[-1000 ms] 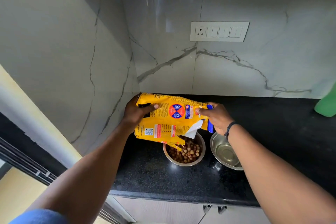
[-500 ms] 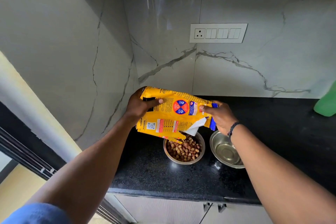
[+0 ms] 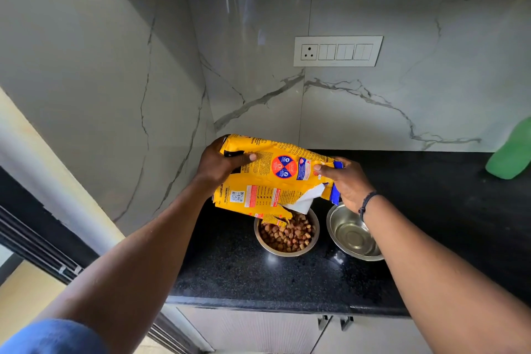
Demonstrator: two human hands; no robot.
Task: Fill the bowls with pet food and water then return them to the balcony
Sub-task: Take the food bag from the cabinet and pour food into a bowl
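Both hands (image 3: 222,165) (image 3: 346,184) hold the food bag (image 3: 273,178) above the kibble bowl (image 3: 287,236).

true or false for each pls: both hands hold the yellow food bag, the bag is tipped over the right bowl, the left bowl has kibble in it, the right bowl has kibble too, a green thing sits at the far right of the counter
1. Both hands hold the yellow food bag. True: the left hand grips its left end and the right hand pinches its right end.
2. The bag is tipped over the right bowl. False: its torn opening hangs over the left bowl.
3. The left bowl has kibble in it. True: brown kibble fills it.
4. The right bowl has kibble too. False: its bare steel inside shows, with no kibble.
5. A green thing sits at the far right of the counter. True, partly cut off by the frame edge.
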